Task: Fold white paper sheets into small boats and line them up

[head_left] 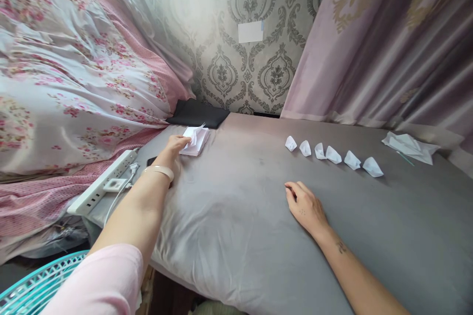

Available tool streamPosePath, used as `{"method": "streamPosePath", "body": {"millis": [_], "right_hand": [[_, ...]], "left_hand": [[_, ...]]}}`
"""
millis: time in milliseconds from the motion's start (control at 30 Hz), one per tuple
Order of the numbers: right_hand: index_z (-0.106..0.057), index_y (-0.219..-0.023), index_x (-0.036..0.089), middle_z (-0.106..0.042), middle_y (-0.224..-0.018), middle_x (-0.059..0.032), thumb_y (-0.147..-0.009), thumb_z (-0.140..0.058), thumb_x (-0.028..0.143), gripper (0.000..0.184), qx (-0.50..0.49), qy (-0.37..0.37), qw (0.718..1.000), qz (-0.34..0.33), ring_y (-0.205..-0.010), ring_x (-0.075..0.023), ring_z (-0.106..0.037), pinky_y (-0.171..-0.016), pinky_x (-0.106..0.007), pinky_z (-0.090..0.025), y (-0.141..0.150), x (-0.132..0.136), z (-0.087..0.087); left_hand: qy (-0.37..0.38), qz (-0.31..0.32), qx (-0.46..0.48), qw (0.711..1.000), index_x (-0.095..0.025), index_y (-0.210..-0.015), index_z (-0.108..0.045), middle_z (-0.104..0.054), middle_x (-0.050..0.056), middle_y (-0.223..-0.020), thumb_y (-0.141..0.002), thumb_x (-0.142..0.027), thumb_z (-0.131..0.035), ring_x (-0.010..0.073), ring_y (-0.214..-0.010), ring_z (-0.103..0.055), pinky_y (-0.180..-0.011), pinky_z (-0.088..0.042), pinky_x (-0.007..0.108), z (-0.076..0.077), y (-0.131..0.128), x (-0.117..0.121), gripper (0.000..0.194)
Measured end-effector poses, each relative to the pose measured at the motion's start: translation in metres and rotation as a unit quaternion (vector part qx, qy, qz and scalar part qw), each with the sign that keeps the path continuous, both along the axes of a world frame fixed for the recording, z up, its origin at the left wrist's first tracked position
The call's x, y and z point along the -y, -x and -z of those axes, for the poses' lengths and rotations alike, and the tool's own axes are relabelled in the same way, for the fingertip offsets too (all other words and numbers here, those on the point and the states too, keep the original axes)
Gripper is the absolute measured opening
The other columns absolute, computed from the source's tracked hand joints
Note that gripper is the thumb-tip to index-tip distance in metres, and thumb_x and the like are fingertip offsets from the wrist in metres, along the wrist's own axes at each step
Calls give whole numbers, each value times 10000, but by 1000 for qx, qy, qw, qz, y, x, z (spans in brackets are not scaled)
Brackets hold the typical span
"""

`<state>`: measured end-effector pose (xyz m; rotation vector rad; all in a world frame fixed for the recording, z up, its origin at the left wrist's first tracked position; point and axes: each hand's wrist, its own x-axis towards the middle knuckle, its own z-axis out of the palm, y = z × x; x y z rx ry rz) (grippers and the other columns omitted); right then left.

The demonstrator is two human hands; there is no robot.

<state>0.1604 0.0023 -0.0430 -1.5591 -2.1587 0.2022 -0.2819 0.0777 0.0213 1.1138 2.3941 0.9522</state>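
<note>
- The left hand (179, 142) reaches out to a white paper stack (202, 141), its fingers closed narrowly on a sheet (196, 134) that curls up from the top.
- The stack, the rest of it flat on the grey surface (236, 197), lies under and just to the right of the left hand's fingertips.
- The right hand (306, 205) rests nearer the body and well apart from the left one, back upward, fingers loosely curled; its palm is hidden, so whether it holds anything I cannot tell.
- Beyond the right hand, six folded papers (333, 154) stand in a slanting row that runs off to its right and comes nearer as it goes; the third and fourth are close together.
- Farther right of that hand lie some loose papers (410, 146), with a thin green stick (405, 158) at their near edge.
- Just beyond the left hand and the stack, a black cloth (199, 113) lies flat.
- A bangle (158, 172) circles the left wrist; a dark object, partly hidden, shows beside it.
- Left of the left forearm is a white power strip (105, 182) with a plug (133, 168) and a cable.
- Floral bedding (74, 74) hangs left of the left hand; a mauve curtain (354, 59) hangs beyond the right.
</note>
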Motion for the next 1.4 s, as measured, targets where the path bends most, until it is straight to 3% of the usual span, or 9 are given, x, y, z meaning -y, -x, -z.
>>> {"method": "streamPosePath", "body": {"millis": [267,467,600,767,900,1000,1100,1200,1400], "right_hand": [[-634,-1027,214,-653,-962,-51,-917,-401,267,263,-5,7,1000,-2,-830,-185,-619,-683,-287,-424,0,0,0],[-634,-1030,218,-653,-955,-48,-914,-402,265,263,0,6,1000,-2,-828,-187,-611,-665,-288,-412,1,-1,-1],[-638,-1031,218,-651,-960,-53,-912,-398,259,272,-1,10,1000,0,-851,-194,-607,-679,-290,-410,2,1,0],[-670,-991,226,-658,-944,-64,-876,-444,258,255,-81,47,996,15,-852,-199,-600,-710,-298,-424,4,-1,-8],[-688,-843,178,-692,-832,-76,-840,-532,354,236,-314,226,922,17,-748,-178,-611,-630,-273,-457,16,-15,-29],[-683,-935,179,-704,-913,-73,-866,-497,476,357,-367,258,893,27,-697,-138,-619,-536,-226,-442,31,-27,-42],[-648,-735,171,-655,-739,-27,-785,-605,521,356,-496,302,814,35,-628,-110,-575,-490,-195,-400,44,-30,-42],[-582,-634,171,-554,-580,19,-748,-608,582,428,-523,299,797,38,-527,-85,-494,-462,-196,-376,49,-28,-32],[-562,-602,171,-513,-498,37,-714,-617,599,446,-520,275,807,42,-443,-70,-425,-431,-203,-327,48,-25,-16]], "left_hand": [[-79,-7,-45,996,-128,-810,-636,-629,42,-700,-619,-367,-522,176,-658,-556,-578,-404,256,-1,2,-4,327],[-73,74,-89,991,-169,-626,-605,-621,26,-656,-594,-302,-593,184,-728,-559,-629,-386,246,-9,-3,-5,137],[-84,118,-74,987,-171,-639,-589,-592,12,-645,-626,-299,-563,167,-688,-538,-614,-366,251,-2,-38,-5,132],[-78,209,6,975,-172,-654,-591,-554,-14,-598,-607,-312,-584,141,-601,-502,-560,-343,247,23,-113,0,148],[-67,266,93,957,-175,-646,-576,-526,-24,-570,-623,-325,-552,116,-537,-463,-509,-319,241,37,-175,11,153],[-60,302,139,941,-187,-636,-566,-514,-30,-564,-619,-323,-546,107,-514,-440,-496,-308,242,41,-213,24,138],[-51,325,172,929,-198,-636,-564,-522,-27,-582,-618,-336,-553,105,-510,-434,-494,-304,245,43,-235,35,140],[-41,331,195,922,-202,-627,-543,-503,-29,-577,-619,-360,-556,100,-500,-411,-488,-286,242,43,-240,42,158],[-20,341,216,915,-183,-642,-536,-472,-41,-570,-638,-367,-560,86,-494,-372,-484,-254,224,38,-234,47,186]]}}
